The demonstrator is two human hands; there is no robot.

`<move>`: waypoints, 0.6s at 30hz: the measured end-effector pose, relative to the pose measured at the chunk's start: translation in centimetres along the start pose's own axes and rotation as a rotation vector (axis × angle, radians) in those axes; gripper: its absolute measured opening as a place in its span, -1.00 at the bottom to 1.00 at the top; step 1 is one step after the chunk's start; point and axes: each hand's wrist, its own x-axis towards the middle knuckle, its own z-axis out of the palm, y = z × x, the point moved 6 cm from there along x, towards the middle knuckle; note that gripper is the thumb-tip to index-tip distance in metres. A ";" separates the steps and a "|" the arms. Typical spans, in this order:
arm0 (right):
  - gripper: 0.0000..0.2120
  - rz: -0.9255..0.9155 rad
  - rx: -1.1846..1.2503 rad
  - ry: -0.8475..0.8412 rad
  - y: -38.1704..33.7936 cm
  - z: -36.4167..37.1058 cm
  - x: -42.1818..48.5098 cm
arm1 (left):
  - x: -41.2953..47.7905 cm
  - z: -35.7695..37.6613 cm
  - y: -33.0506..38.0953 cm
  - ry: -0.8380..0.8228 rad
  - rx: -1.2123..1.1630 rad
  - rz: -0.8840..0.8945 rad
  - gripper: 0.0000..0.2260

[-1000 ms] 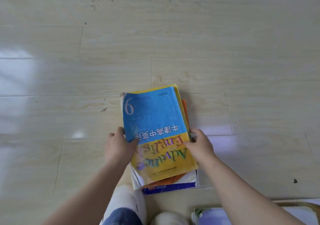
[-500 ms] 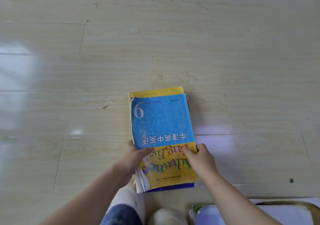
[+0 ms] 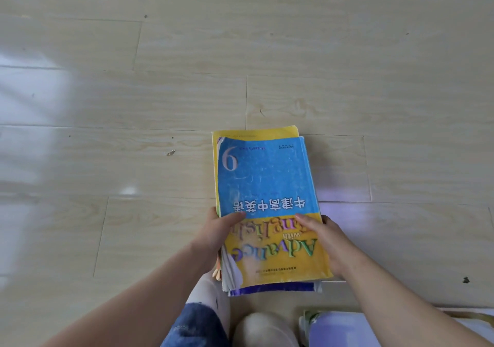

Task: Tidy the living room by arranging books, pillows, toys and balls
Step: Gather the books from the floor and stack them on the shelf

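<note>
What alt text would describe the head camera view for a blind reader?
Both hands, left hand and right hand, grip a stack of books by its sides above a pale wood floor. The top cover is blue and yellow.

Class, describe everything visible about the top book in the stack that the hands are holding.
The top book is a worn paperback: blue upper half with a white "9" and Chinese characters, yellow lower half reading "Advance with English", all upside down to the camera. It lies flat atop a stack of books over the wooden floor. The left hand and right hand grip its sides, thumbs on the cover.
</note>
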 end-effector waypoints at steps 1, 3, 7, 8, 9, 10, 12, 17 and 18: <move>-0.57 0.009 0.006 -0.018 0.1 0.3 0.0 | 0.0 0.1 0.1 0.010 -0.023 0.007 -0.66; -0.56 -0.002 0.004 -0.018 0.0 0.7 -0.3 | 0.0 0.2 0.5 0.035 -0.022 0.030 -0.68; -0.67 -0.115 -0.005 0.076 -0.9 0.8 -1.9 | -0.9 -0.3 1.9 0.126 0.035 0.082 -0.67; -0.69 -0.129 0.002 0.087 -1.4 1.0 -2.5 | -1.4 -0.6 2.4 0.135 0.051 0.083 -0.67; -0.71 -0.146 -0.002 0.074 -1.8 1.2 -3.1 | -2.1 -0.6 3.0 0.123 0.067 0.087 -0.67; -0.72 -0.138 -0.014 0.070 -2.3 1.7 -3.4 | -2.3 -0.9 3.5 0.127 0.085 0.079 -0.67; -0.71 -0.193 -0.030 0.030 -3.0 2.3 -7.8 | -6.9 -2.2 4.4 0.173 0.083 0.130 -0.67; -0.71 -0.235 -0.093 -0.009 -4.9 3.6 -11.1 | -11.0 -3.4 5.6 0.194 0.070 0.151 -0.64; -0.71 -0.243 -0.120 -0.027 -5.0 4.0 -12.8 | -12.8 -3.9 5.8 0.210 0.066 0.166 -0.65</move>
